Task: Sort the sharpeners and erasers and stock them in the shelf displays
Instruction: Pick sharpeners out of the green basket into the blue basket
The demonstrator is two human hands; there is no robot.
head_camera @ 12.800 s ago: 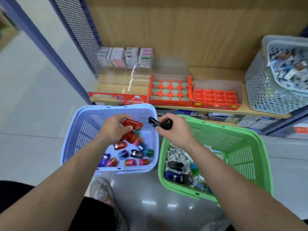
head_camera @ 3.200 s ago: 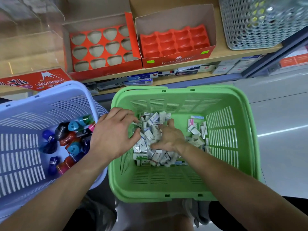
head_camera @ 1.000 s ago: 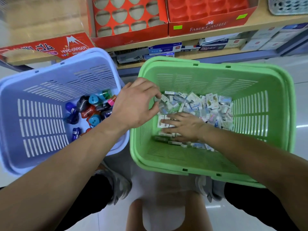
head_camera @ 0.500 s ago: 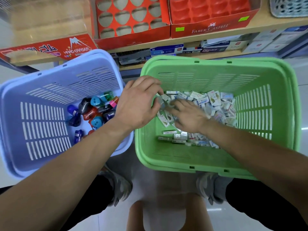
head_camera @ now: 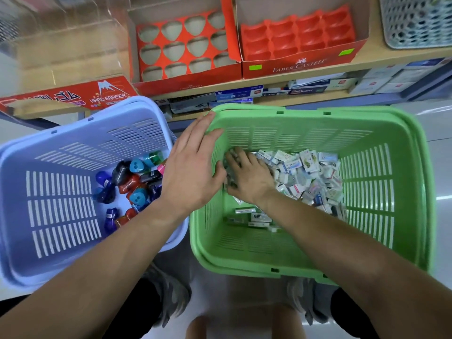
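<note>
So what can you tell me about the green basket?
The green basket is plastic, rectangular, with slotted walls and bottom and a thick rim. It stands upright on the floor beside the blue basket, below the shelf. Small wrapped erasers are heaped inside. The right hand is in the heap; the left hand lies flat over the far left corner.

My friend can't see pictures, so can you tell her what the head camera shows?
A person's right hand reaches into a pile of small erasers inside a green basket, while the left hand is open over its rim. Beside it, a blue basket holds colourful sharpeners.
</note>
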